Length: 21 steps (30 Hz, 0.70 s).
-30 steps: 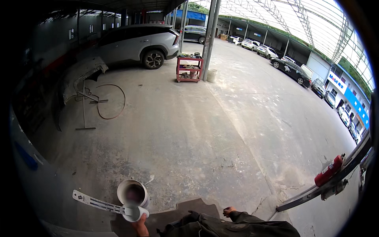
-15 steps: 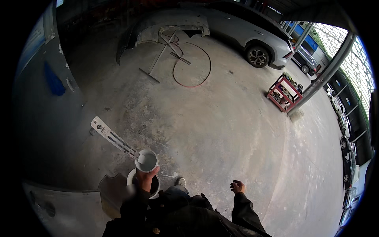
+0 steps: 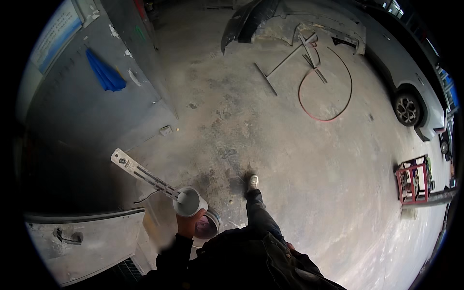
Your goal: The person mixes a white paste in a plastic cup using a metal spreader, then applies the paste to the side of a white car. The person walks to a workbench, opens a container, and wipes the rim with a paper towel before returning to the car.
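Note:
My left hand [image 3: 187,224] is closed round a pale grey mixing cup [image 3: 190,202]. A long white slotted paint stirring stick [image 3: 145,173] leans in the cup and sticks out over its rim to the upper left. Beneath the cup and hand, partly covered by them, is a round bucket [image 3: 217,223] with something pinkish inside. Of my right hand [image 3: 290,246] only a sliver of skin shows beside the dark jacket at my side; its fingers are hidden.
A light panel [image 3: 101,241] stands at the lower left, below a grey wall with a blue cloth [image 3: 105,72]. Ahead are a metal stand [image 3: 285,60], a looped hose [image 3: 325,120] and a grey car [image 3: 411,87]. A red tool cart [image 3: 413,181] stands at right.
The view has swung left and I have stepped forward with one foot out. The cup and stick stay in my left hand; my right hand has dropped back, mostly out of sight.

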Each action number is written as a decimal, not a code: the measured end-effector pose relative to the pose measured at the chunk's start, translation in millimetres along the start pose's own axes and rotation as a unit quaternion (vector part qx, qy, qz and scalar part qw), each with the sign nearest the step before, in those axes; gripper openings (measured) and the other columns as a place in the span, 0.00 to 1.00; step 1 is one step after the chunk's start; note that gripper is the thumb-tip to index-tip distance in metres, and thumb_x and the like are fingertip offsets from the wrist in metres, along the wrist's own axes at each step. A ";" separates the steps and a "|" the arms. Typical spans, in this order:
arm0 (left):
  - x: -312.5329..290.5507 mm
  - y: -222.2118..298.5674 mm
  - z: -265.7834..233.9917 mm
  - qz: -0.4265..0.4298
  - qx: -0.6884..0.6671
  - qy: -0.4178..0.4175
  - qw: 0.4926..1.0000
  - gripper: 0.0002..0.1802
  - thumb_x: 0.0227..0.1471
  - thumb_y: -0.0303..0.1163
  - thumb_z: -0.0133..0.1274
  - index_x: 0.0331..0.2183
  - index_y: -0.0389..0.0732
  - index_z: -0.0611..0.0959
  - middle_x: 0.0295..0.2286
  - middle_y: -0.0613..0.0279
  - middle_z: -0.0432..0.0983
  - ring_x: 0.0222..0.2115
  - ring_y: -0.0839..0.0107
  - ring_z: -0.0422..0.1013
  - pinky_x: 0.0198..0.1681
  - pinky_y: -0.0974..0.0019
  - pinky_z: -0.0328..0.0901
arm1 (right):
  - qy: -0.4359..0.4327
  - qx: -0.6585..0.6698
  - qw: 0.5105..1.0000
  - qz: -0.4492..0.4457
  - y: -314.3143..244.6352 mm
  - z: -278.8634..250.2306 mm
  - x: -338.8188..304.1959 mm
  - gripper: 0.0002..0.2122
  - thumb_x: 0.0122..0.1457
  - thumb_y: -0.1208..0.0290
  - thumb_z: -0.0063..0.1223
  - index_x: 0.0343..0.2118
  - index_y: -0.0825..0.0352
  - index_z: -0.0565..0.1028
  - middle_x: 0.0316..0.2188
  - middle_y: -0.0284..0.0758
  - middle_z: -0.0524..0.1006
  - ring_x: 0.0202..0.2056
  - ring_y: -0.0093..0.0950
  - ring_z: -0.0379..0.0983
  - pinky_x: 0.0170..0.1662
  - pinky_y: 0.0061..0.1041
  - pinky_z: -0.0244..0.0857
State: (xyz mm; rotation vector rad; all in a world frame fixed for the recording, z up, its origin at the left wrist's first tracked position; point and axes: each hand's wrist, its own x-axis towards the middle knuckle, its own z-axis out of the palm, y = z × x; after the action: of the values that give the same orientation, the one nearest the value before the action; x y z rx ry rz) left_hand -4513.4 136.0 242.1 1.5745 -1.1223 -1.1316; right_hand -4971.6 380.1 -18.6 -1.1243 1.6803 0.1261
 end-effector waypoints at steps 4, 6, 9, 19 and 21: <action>78.6 53.4 -0.2 0.047 0.008 0.100 0.994 0.26 0.39 0.27 0.60 0.45 0.36 0.75 0.39 0.61 0.74 0.40 0.68 0.71 0.44 0.64 0.66 | -0.165 -0.194 0.962 -0.101 -143.7 -174.9 106.5 0.23 0.50 0.53 0.52 0.48 0.58 0.72 0.44 0.44 0.76 0.47 0.45 0.71 0.49 0.41 0.65; 112.3 61.0 0.4 0.078 0.029 0.141 0.987 0.28 0.38 0.29 0.65 0.44 0.36 0.75 0.40 0.60 0.74 0.40 0.67 0.71 0.44 0.64 0.66 | -0.200 -0.265 0.933 -0.141 -203.2 -238.7 167.0 0.28 0.42 0.50 0.62 0.47 0.59 0.74 0.38 0.38 0.80 0.43 0.37 0.75 0.47 0.36 0.68; 162.1 64.1 3.9 0.044 0.018 0.173 0.984 0.33 0.36 0.30 0.69 0.46 0.36 0.73 0.40 0.58 0.74 0.42 0.65 0.71 0.45 0.63 0.66 | -0.013 -0.129 0.976 -0.175 -284.2 -318.5 272.5 0.21 0.44 0.61 0.65 0.43 0.59 0.75 0.28 0.32 0.81 0.30 0.27 0.78 0.37 0.30 0.72; 420.9 107.9 -44.2 0.007 0.015 0.136 0.991 0.43 0.28 0.24 0.69 0.49 0.38 0.68 0.46 0.57 0.70 0.46 0.63 0.68 0.50 0.61 0.64 | 0.018 -0.034 0.980 -0.197 -619.7 -394.0 478.7 0.13 0.50 0.69 0.56 0.39 0.63 0.77 0.24 0.35 0.80 0.26 0.26 0.78 0.30 0.28 0.72; 484.3 123.3 -58.8 -0.005 -0.034 0.130 0.991 0.43 0.29 0.25 0.70 0.50 0.37 0.67 0.47 0.57 0.70 0.47 0.64 0.68 0.50 0.61 0.64 | -0.113 0.218 0.967 -0.071 -626.2 -381.8 540.4 0.13 0.55 0.74 0.48 0.44 0.66 0.74 0.27 0.42 0.80 0.22 0.32 0.75 0.23 0.32 0.69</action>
State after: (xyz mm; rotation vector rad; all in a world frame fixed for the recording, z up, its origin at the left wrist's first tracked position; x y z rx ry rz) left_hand -4390.8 -350.2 284.4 1.6219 -0.8953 -0.9277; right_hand -4784.9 -511.5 -16.8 -0.8552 1.3340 -0.1942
